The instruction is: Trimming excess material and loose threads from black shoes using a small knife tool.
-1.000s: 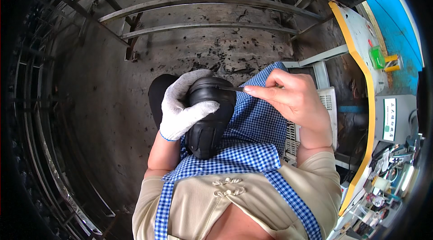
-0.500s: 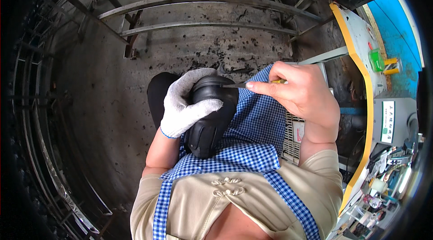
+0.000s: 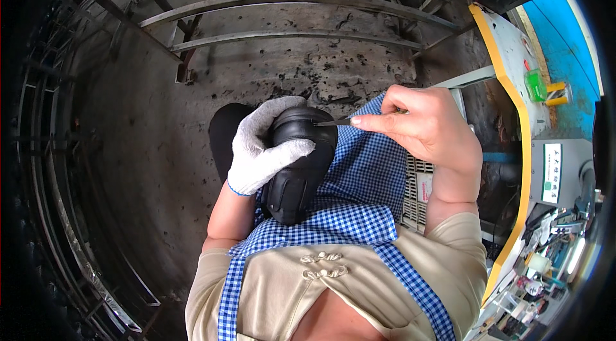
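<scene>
While the white-gloved left hand (image 3: 250, 156) braced the black shoe-shaped piece (image 3: 298, 177): the bare right hand (image 3: 427, 124) presented a thin tool (image 3: 333, 123) from 3 o'clock, its tip apparently in contact with the ridged band near the piece's 12 o'clock end.
Right hand, change: compared with one second earlier, it sat slightly farther toward 2 o'clock and the tool lay a little closer to level; over the last half second, any shift was slight.
Piece, change: position and support were essentially unaltered, which suggested that the tool's angle had been adjusted while the work stayed at one spot on the band.
Piece, location: in front of the torso, slightly to the 9 o'clock side of centre, with its near end against the blue-checked apron (image 3: 350, 222).
Piece, long axis: lengthwise to the wearer, from just past 12 o'clock to just past 6 o'clock.
Piece, pointing: rounded, banded end toward 12 o'clock; panelled end toward 6 o'clock. Which end was the toe could not be told.
Left fingers: wrapped round the piece from 9 o'clock, thumb laid across its upper face.
Right fingers: pinching the tool; its handle was mostly hidden by the hand.
Worktop (image 3: 513, 46): yellow-edged, at 2 o'clock from the piece and well apart.
</scene>
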{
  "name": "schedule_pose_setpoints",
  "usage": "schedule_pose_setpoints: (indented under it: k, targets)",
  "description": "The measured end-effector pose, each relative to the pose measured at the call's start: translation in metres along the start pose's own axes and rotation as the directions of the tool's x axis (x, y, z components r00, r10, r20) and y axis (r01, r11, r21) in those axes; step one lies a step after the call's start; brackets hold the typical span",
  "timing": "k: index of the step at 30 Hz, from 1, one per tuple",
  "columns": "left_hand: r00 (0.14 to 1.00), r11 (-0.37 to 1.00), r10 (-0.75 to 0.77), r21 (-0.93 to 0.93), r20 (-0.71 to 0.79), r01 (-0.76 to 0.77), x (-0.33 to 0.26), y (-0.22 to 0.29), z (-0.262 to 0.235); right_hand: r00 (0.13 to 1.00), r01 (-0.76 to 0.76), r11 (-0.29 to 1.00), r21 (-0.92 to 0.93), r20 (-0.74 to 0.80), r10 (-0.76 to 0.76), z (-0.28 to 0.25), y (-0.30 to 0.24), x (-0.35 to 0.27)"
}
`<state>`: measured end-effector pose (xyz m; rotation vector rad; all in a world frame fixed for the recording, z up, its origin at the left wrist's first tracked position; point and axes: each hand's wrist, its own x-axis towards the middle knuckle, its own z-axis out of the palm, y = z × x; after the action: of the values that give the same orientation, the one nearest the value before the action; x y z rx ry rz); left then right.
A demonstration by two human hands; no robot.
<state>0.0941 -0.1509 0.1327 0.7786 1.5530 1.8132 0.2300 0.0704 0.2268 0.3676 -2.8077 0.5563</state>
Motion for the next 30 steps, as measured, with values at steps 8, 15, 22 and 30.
schedule_pose_setpoints:
  k: [8, 15, 22, 30]
  targets:
    - [1.0, 1.0, -0.012, -0.014, -0.006, 0.012, -0.001, 0.0, 0.003, 1.0, 0.015, 1.0, -0.023, -0.025, -0.016, 0.004, -0.004, 0.008]
    - [1.0, 1.0, 0.01, 0.012, -0.004, -0.009, -0.001, -0.002, -0.001, 1.0, 0.003, 1.0, -0.014, 0.0, -0.003, -0.002, -0.003, 0.004]
    - [1.0, 1.0, -0.006, -0.009, 0.029, 0.007, -0.002, 0.0, 0.005, 1.0, 0.013, 1.0, -0.027, -0.011, -0.013, 0.01, -0.008, 0.012]
    - [1.0, 1.0, 0.017, 0.013, 0.014, -0.018, -0.002, -0.001, 0.0, 1.0, -0.018, 0.997, 0.074, -0.008, 0.018, 0.005, -0.002, -0.003]
